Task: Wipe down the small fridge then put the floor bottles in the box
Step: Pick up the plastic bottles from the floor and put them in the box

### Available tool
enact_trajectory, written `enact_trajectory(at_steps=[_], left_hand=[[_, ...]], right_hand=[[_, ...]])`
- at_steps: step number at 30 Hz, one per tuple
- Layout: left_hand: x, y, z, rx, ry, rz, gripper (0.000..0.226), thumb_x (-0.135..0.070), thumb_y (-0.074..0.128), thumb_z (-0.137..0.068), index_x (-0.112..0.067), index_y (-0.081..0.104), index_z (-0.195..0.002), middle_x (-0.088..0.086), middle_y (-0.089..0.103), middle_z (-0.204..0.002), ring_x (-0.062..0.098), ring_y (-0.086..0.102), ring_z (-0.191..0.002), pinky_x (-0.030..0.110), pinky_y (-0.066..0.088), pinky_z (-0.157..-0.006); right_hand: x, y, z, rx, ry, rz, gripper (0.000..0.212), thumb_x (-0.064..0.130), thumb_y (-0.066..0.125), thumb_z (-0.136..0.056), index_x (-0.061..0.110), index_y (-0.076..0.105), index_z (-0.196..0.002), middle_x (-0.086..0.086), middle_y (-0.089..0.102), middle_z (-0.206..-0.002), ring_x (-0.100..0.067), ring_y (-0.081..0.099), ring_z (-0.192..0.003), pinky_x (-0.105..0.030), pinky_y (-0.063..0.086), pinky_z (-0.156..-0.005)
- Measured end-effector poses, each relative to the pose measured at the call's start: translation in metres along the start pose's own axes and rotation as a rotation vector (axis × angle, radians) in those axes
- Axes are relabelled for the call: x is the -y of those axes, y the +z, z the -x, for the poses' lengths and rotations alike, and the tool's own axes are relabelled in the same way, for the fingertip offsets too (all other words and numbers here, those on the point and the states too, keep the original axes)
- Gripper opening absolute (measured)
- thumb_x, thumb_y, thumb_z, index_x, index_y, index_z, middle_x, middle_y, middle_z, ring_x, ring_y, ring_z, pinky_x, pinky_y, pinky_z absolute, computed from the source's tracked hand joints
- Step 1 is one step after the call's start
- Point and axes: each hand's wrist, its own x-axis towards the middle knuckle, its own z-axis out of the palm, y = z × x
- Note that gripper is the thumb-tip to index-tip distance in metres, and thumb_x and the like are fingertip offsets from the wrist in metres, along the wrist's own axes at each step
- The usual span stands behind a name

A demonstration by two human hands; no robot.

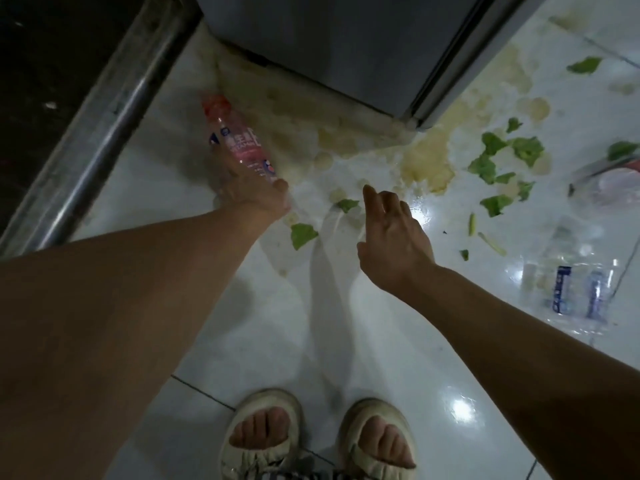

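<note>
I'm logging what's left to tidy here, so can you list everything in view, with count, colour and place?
Pink-label bottle: one, clear with a pink cap, on the floor left of the fridge, gripped at its base.
Blue-label bottles: two as far as I can tell, clear, lying at the right.
Clear container: one, with red inside, right edge; blurred.
Fridge: one, grey, top centre.
Leaf scraps: many, green, scattered over the floor centre to right.
Spill: yellowish puddles by the fridge corner.
Floor: white tiles.
Metal rail: one, grey, left.
Sandals: two, cream, bottom.
Left hand: holds the pink-label bottle.
Right hand: open above the floor.
</note>
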Motion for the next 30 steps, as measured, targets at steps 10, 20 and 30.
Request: enact_trajectory(at_steps=[10,20,30], left_hand=[[-0.036,-0.023,0.136,0.252,0.313,-0.417,0.101,-0.027,0.07,-0.08,-0.02,-0.004,-0.147,0.025,0.037,-0.128,0.045,0.053,-0.104,0.051,0.046,-0.091],[-0.103,0.056,0.228,0.522,0.584,-0.513,0.096,-0.029,0.067,-0.08,-0.025,-0.001,-0.147,0.019,0.038,-0.128,0.036,0.048,-0.108,0.042,0.044,-0.086],[-0.14,0.144,0.229,0.569,0.674,-0.601,0.09,-0.028,0.063,-0.083,-0.024,-0.001,-0.146,0.019,0.038,-0.128,0.038,0.048,-0.108,0.048,0.045,-0.093]], right_hand=[[-0.045,-0.042,0.095,-0.041,0.225,-0.137,0.078,0.016,0.056,-0.088,0.012,0.008,-0.149,-0.011,0.03,-0.142,-0.028,0.036,-0.125,-0.036,0.037,-0.099],[-0.153,-0.045,0.177,-0.118,0.611,-0.219,0.072,0.012,0.057,-0.086,0.011,0.016,-0.145,-0.013,0.038,-0.137,-0.03,0.041,-0.121,-0.038,0.04,-0.094],[-0.232,-0.001,0.149,-0.169,0.804,-0.419,0.072,0.028,0.057,-0.091,0.007,0.015,-0.145,-0.016,0.036,-0.139,-0.031,0.035,-0.128,-0.04,0.036,-0.1]])
